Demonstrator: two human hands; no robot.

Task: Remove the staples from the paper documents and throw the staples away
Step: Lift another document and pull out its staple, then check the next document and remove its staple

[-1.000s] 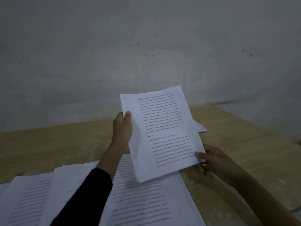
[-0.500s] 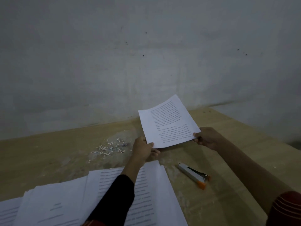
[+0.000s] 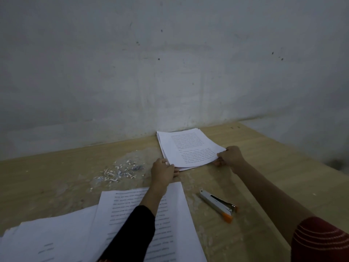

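Observation:
A stack of printed paper sheets lies on the wooden table near the wall. My left hand touches its near left corner, and my right hand pinches its near right corner. Left of the stack lies a heap of pulled staples and paper bits. A silver staple remover with orange ends rests on the table to the right of my left forearm. More printed documents are spread at the near edge, partly under my left arm.
A grey wall rises right behind the table. The table's right edge runs diagonally, with dark floor beyond it. Another pile of sheets overlaps at the near left.
Both hands carried the sheets from in front of me away to the far stack and lowered them onto it. The staple remover and the staple heap came into view.

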